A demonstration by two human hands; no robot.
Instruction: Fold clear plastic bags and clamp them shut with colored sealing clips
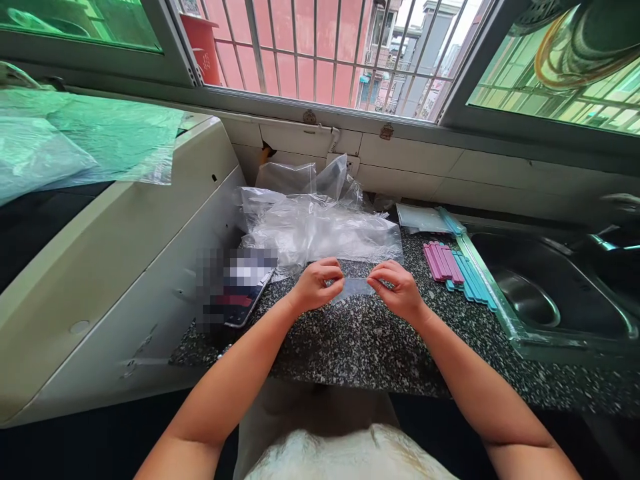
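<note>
Small clear plastic bag pinched at its top edge by left hand and right hand, just above the speckled tabletop mid-front. Probably light, limp, slippery; best gripped at the edge. Bag pile behind; sealing sticks toward the right, beside the sink; window beyond.

Pretty clearly a home kitchen: speckled granite countertop, stainless steel sink at 3 o'clock, tiled wall and barred window at 12 facing apartment blocks.
</note>
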